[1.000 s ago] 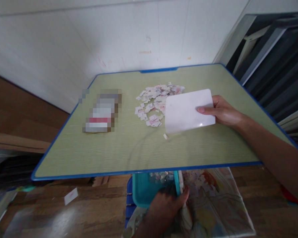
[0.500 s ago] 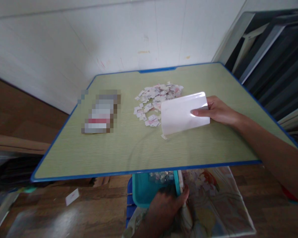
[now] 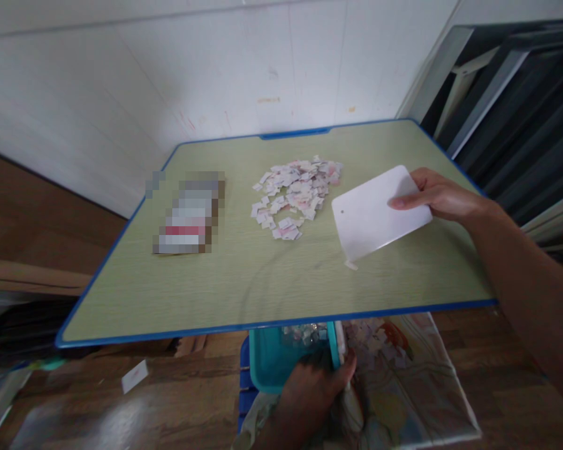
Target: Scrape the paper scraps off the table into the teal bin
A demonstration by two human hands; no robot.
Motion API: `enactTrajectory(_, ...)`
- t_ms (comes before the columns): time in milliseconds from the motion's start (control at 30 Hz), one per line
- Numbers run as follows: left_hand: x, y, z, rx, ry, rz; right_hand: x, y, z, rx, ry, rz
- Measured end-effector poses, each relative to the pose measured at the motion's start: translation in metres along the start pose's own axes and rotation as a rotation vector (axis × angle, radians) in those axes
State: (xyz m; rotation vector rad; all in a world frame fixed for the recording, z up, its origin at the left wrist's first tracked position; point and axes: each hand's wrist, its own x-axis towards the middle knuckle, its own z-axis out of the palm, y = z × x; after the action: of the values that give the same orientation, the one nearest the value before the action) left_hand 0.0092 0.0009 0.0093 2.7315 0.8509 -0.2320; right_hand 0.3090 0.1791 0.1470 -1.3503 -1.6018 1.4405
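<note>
My right hand (image 3: 434, 195) grips a white plastic sheet (image 3: 380, 215) by its right end, thumb on the face and fingers behind. The sheet is tilted, with its lower left corner near a small paper scrap (image 3: 351, 265) on the green tabletop (image 3: 206, 294). Left of the sheet lies a loose pile of small pale paper pieces (image 3: 303, 181). Below the table's front edge, my left hand (image 3: 316, 381) is closed on the pale edge of a floral-patterned bag (image 3: 426, 387), beside a teal basin (image 3: 265, 369). Its fingers are partly hidden. More paper pieces (image 3: 373, 340) lie on the bag.
A blurred-out flat item (image 3: 187, 215) lies on the table's left side. The white wall (image 3: 216, 69) stands behind the table. Dark framed panels (image 3: 520, 106) lean at the right. Small clear items sit in the basin. A white card (image 3: 135, 376) lies on the wooden floor.
My right hand has moved right with the white sheet, away from the pile, and the sheet has turned. A small scrap moved right along with its lower corner. My left hand stays in place.
</note>
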Motion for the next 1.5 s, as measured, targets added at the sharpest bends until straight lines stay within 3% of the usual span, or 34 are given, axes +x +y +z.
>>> enactTrajectory(167, 0.000, 0.001, 0.001, 0.023, -0.005, -0.012, -0.009, -0.004, -0.002, -0.097, -0.267, 0.164)
enactTrajectory(300, 0.000, 0.002, 0.001, 0.015, -0.012, -0.022, -0.011, -0.006, 0.000, -0.090, -0.348, 0.210)
enactTrajectory(800, 0.000, 0.001, 0.000, 0.015, 0.019, -0.008, -0.010, -0.006, 0.001, -0.026, -0.355, 0.174)
enactTrajectory(1033, -0.001, 0.001, 0.002, 0.022, 0.011, -0.005, -0.012, -0.006, 0.001, -0.064, -0.425, 0.249)
enactTrajectory(1367, 0.000, 0.000, 0.006, 0.008, -0.002, -0.009, -0.014, -0.010, 0.005, -0.087, -0.344, 0.280)
enactTrajectory(1500, -0.001, 0.000, 0.007, 0.013, 0.012, -0.003, -0.008, -0.005, 0.011, -0.031, -0.202, 0.164)
